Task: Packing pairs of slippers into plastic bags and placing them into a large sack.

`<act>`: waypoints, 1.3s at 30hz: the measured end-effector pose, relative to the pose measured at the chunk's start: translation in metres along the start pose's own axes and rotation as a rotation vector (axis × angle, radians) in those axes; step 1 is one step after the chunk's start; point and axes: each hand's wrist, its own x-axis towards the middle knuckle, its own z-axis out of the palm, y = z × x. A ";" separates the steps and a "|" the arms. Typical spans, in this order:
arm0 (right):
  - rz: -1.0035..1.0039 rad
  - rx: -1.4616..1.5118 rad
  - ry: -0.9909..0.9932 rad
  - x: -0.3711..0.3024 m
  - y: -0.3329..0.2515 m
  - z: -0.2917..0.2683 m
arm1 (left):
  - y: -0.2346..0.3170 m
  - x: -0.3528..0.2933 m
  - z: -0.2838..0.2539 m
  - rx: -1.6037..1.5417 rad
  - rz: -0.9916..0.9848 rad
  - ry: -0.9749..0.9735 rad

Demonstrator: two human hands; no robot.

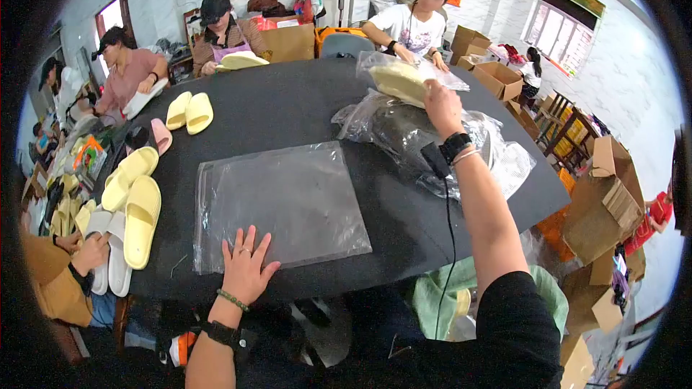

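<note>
A flat clear plastic bag (288, 187) lies on the black table in front of me. My left hand (247, 263) rests on the bag's near edge, fingers spread. Stretched out to the far right, my right hand (442, 106) grips a clear bag with pale yellow slippers (398, 83) inside. It holds them over a heap of crumpled clear bags (404, 133), whose contents I cannot make out well. A pair of yellow slippers (191, 113) stands at the far left of the table. More yellow slippers (142, 223) lie along its left edge, near a pink slipper (161, 135).
At the left edge, a co-worker's hand (90, 253) touches grey slippers (117, 263). Across the black table (267, 101), other people handle footwear and plastic bags. Cardboard boxes (604, 205) stand on the right. A green sack (447, 295) hangs below the near edge; a black cable (453, 245) runs along my right arm.
</note>
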 end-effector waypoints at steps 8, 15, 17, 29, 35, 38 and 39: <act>-0.326 0.532 0.278 -0.063 -0.112 -0.075 | 0.009 0.003 -0.010 -0.003 0.014 0.071; -0.873 0.365 -0.525 -0.205 -0.147 -0.022 | 0.014 0.003 -0.006 0.048 0.008 0.057; -0.997 0.217 -0.409 -0.223 -0.145 -0.014 | 0.021 0.003 -0.014 -0.028 -0.072 -0.073; -0.878 0.214 -0.695 -0.226 -0.138 -0.044 | 0.008 -0.001 0.005 0.000 -0.021 0.025; -0.858 0.279 -0.702 -0.228 -0.131 -0.043 | 0.009 0.004 0.003 -0.034 0.010 0.072; -0.828 0.296 -0.927 -0.198 -0.142 -0.055 | 0.002 -0.001 0.008 -0.024 -0.003 0.104; -0.800 0.302 -1.075 -0.182 -0.144 -0.061 | 0.000 0.000 0.012 -0.032 0.024 0.141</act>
